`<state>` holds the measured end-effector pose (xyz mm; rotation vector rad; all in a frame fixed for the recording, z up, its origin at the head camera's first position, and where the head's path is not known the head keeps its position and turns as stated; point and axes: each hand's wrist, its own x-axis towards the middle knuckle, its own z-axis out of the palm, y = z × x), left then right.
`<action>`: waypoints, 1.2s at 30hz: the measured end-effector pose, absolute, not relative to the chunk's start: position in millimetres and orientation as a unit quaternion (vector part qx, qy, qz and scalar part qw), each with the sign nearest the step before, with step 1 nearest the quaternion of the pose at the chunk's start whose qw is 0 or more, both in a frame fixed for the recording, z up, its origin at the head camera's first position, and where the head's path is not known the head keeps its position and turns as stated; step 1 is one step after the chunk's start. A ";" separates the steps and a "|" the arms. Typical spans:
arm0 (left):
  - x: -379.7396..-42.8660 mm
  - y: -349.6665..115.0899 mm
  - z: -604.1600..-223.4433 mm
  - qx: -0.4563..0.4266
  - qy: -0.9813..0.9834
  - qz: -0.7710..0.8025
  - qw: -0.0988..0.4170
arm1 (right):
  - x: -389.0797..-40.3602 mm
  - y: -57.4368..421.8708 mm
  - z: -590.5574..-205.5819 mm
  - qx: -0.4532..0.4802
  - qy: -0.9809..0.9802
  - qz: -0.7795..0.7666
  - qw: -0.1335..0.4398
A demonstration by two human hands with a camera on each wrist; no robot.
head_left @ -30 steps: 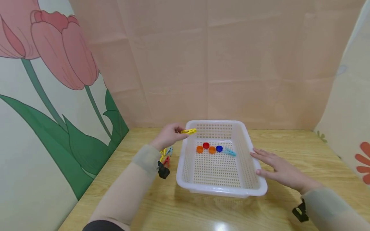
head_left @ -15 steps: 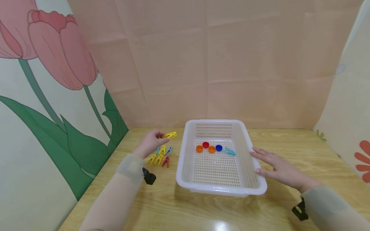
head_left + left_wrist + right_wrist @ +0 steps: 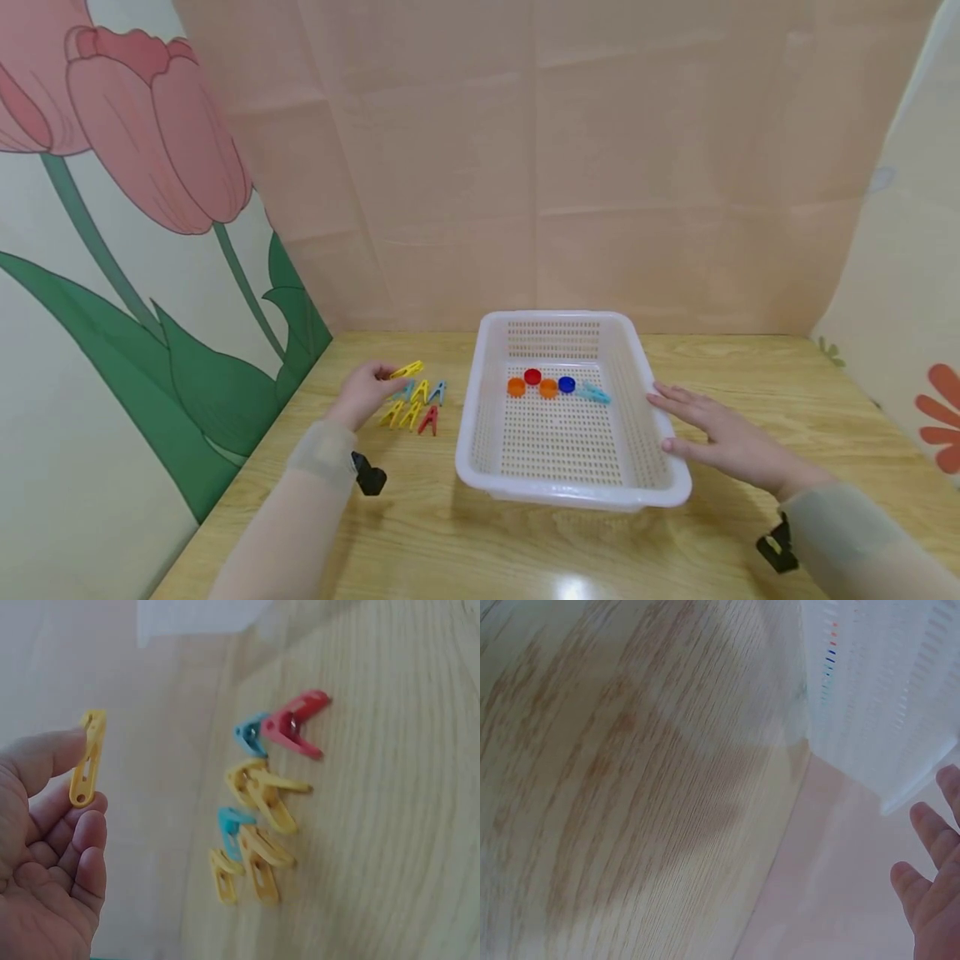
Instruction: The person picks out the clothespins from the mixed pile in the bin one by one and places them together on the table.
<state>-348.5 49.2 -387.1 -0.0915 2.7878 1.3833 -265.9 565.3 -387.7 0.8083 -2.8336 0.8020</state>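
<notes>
Between thumb and fingers, my left hand [image 3: 363,394] pinches a yellow clothespin [image 3: 88,759], held above a group of clothespins on the table. That group has several yellow clothespins [image 3: 410,415], a red clothespin [image 3: 428,421] and blue ones such as the blue clothespin [image 3: 438,392]. A white perforated plastic basket [image 3: 570,496] stands to their right. My right hand [image 3: 723,437] rests with its fingers extended on the basket's right rim. Inside the basket lie two orange caps, a red cap [image 3: 532,377], a blue cap [image 3: 567,384] and a light blue clothespin [image 3: 596,394].
Under everything is a wood-grain table [image 3: 525,558]. A pinkish-brown sheet [image 3: 540,167] hangs behind its far edge. On the left stands a panel with printed tulips [image 3: 165,150], and another flowered panel is on the right.
My left hand has moved left and down from the basket's left rim to above the clothespin group, still pinching the yellow clothespin. The right hand stays on the rim.
</notes>
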 end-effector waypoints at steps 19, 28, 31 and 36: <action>-353.7 12.4 -437.1 -0.139 0.890 0.435 0.004 | -265.3 566.2 -386.8 0.262 -0.928 0.261 0.042; -351.8 6.3 -450.4 -0.168 0.886 0.432 -0.006 | -266.4 566.6 -388.5 0.262 -0.929 0.258 0.045; -352.1 5.5 -453.2 -0.172 0.886 0.431 -0.011 | -266.6 566.6 -388.5 0.261 -0.929 0.257 0.046; -348.8 6.1 -455.0 -0.171 0.887 0.428 -0.016 | -267.8 567.5 -389.8 0.262 -0.930 0.253 0.047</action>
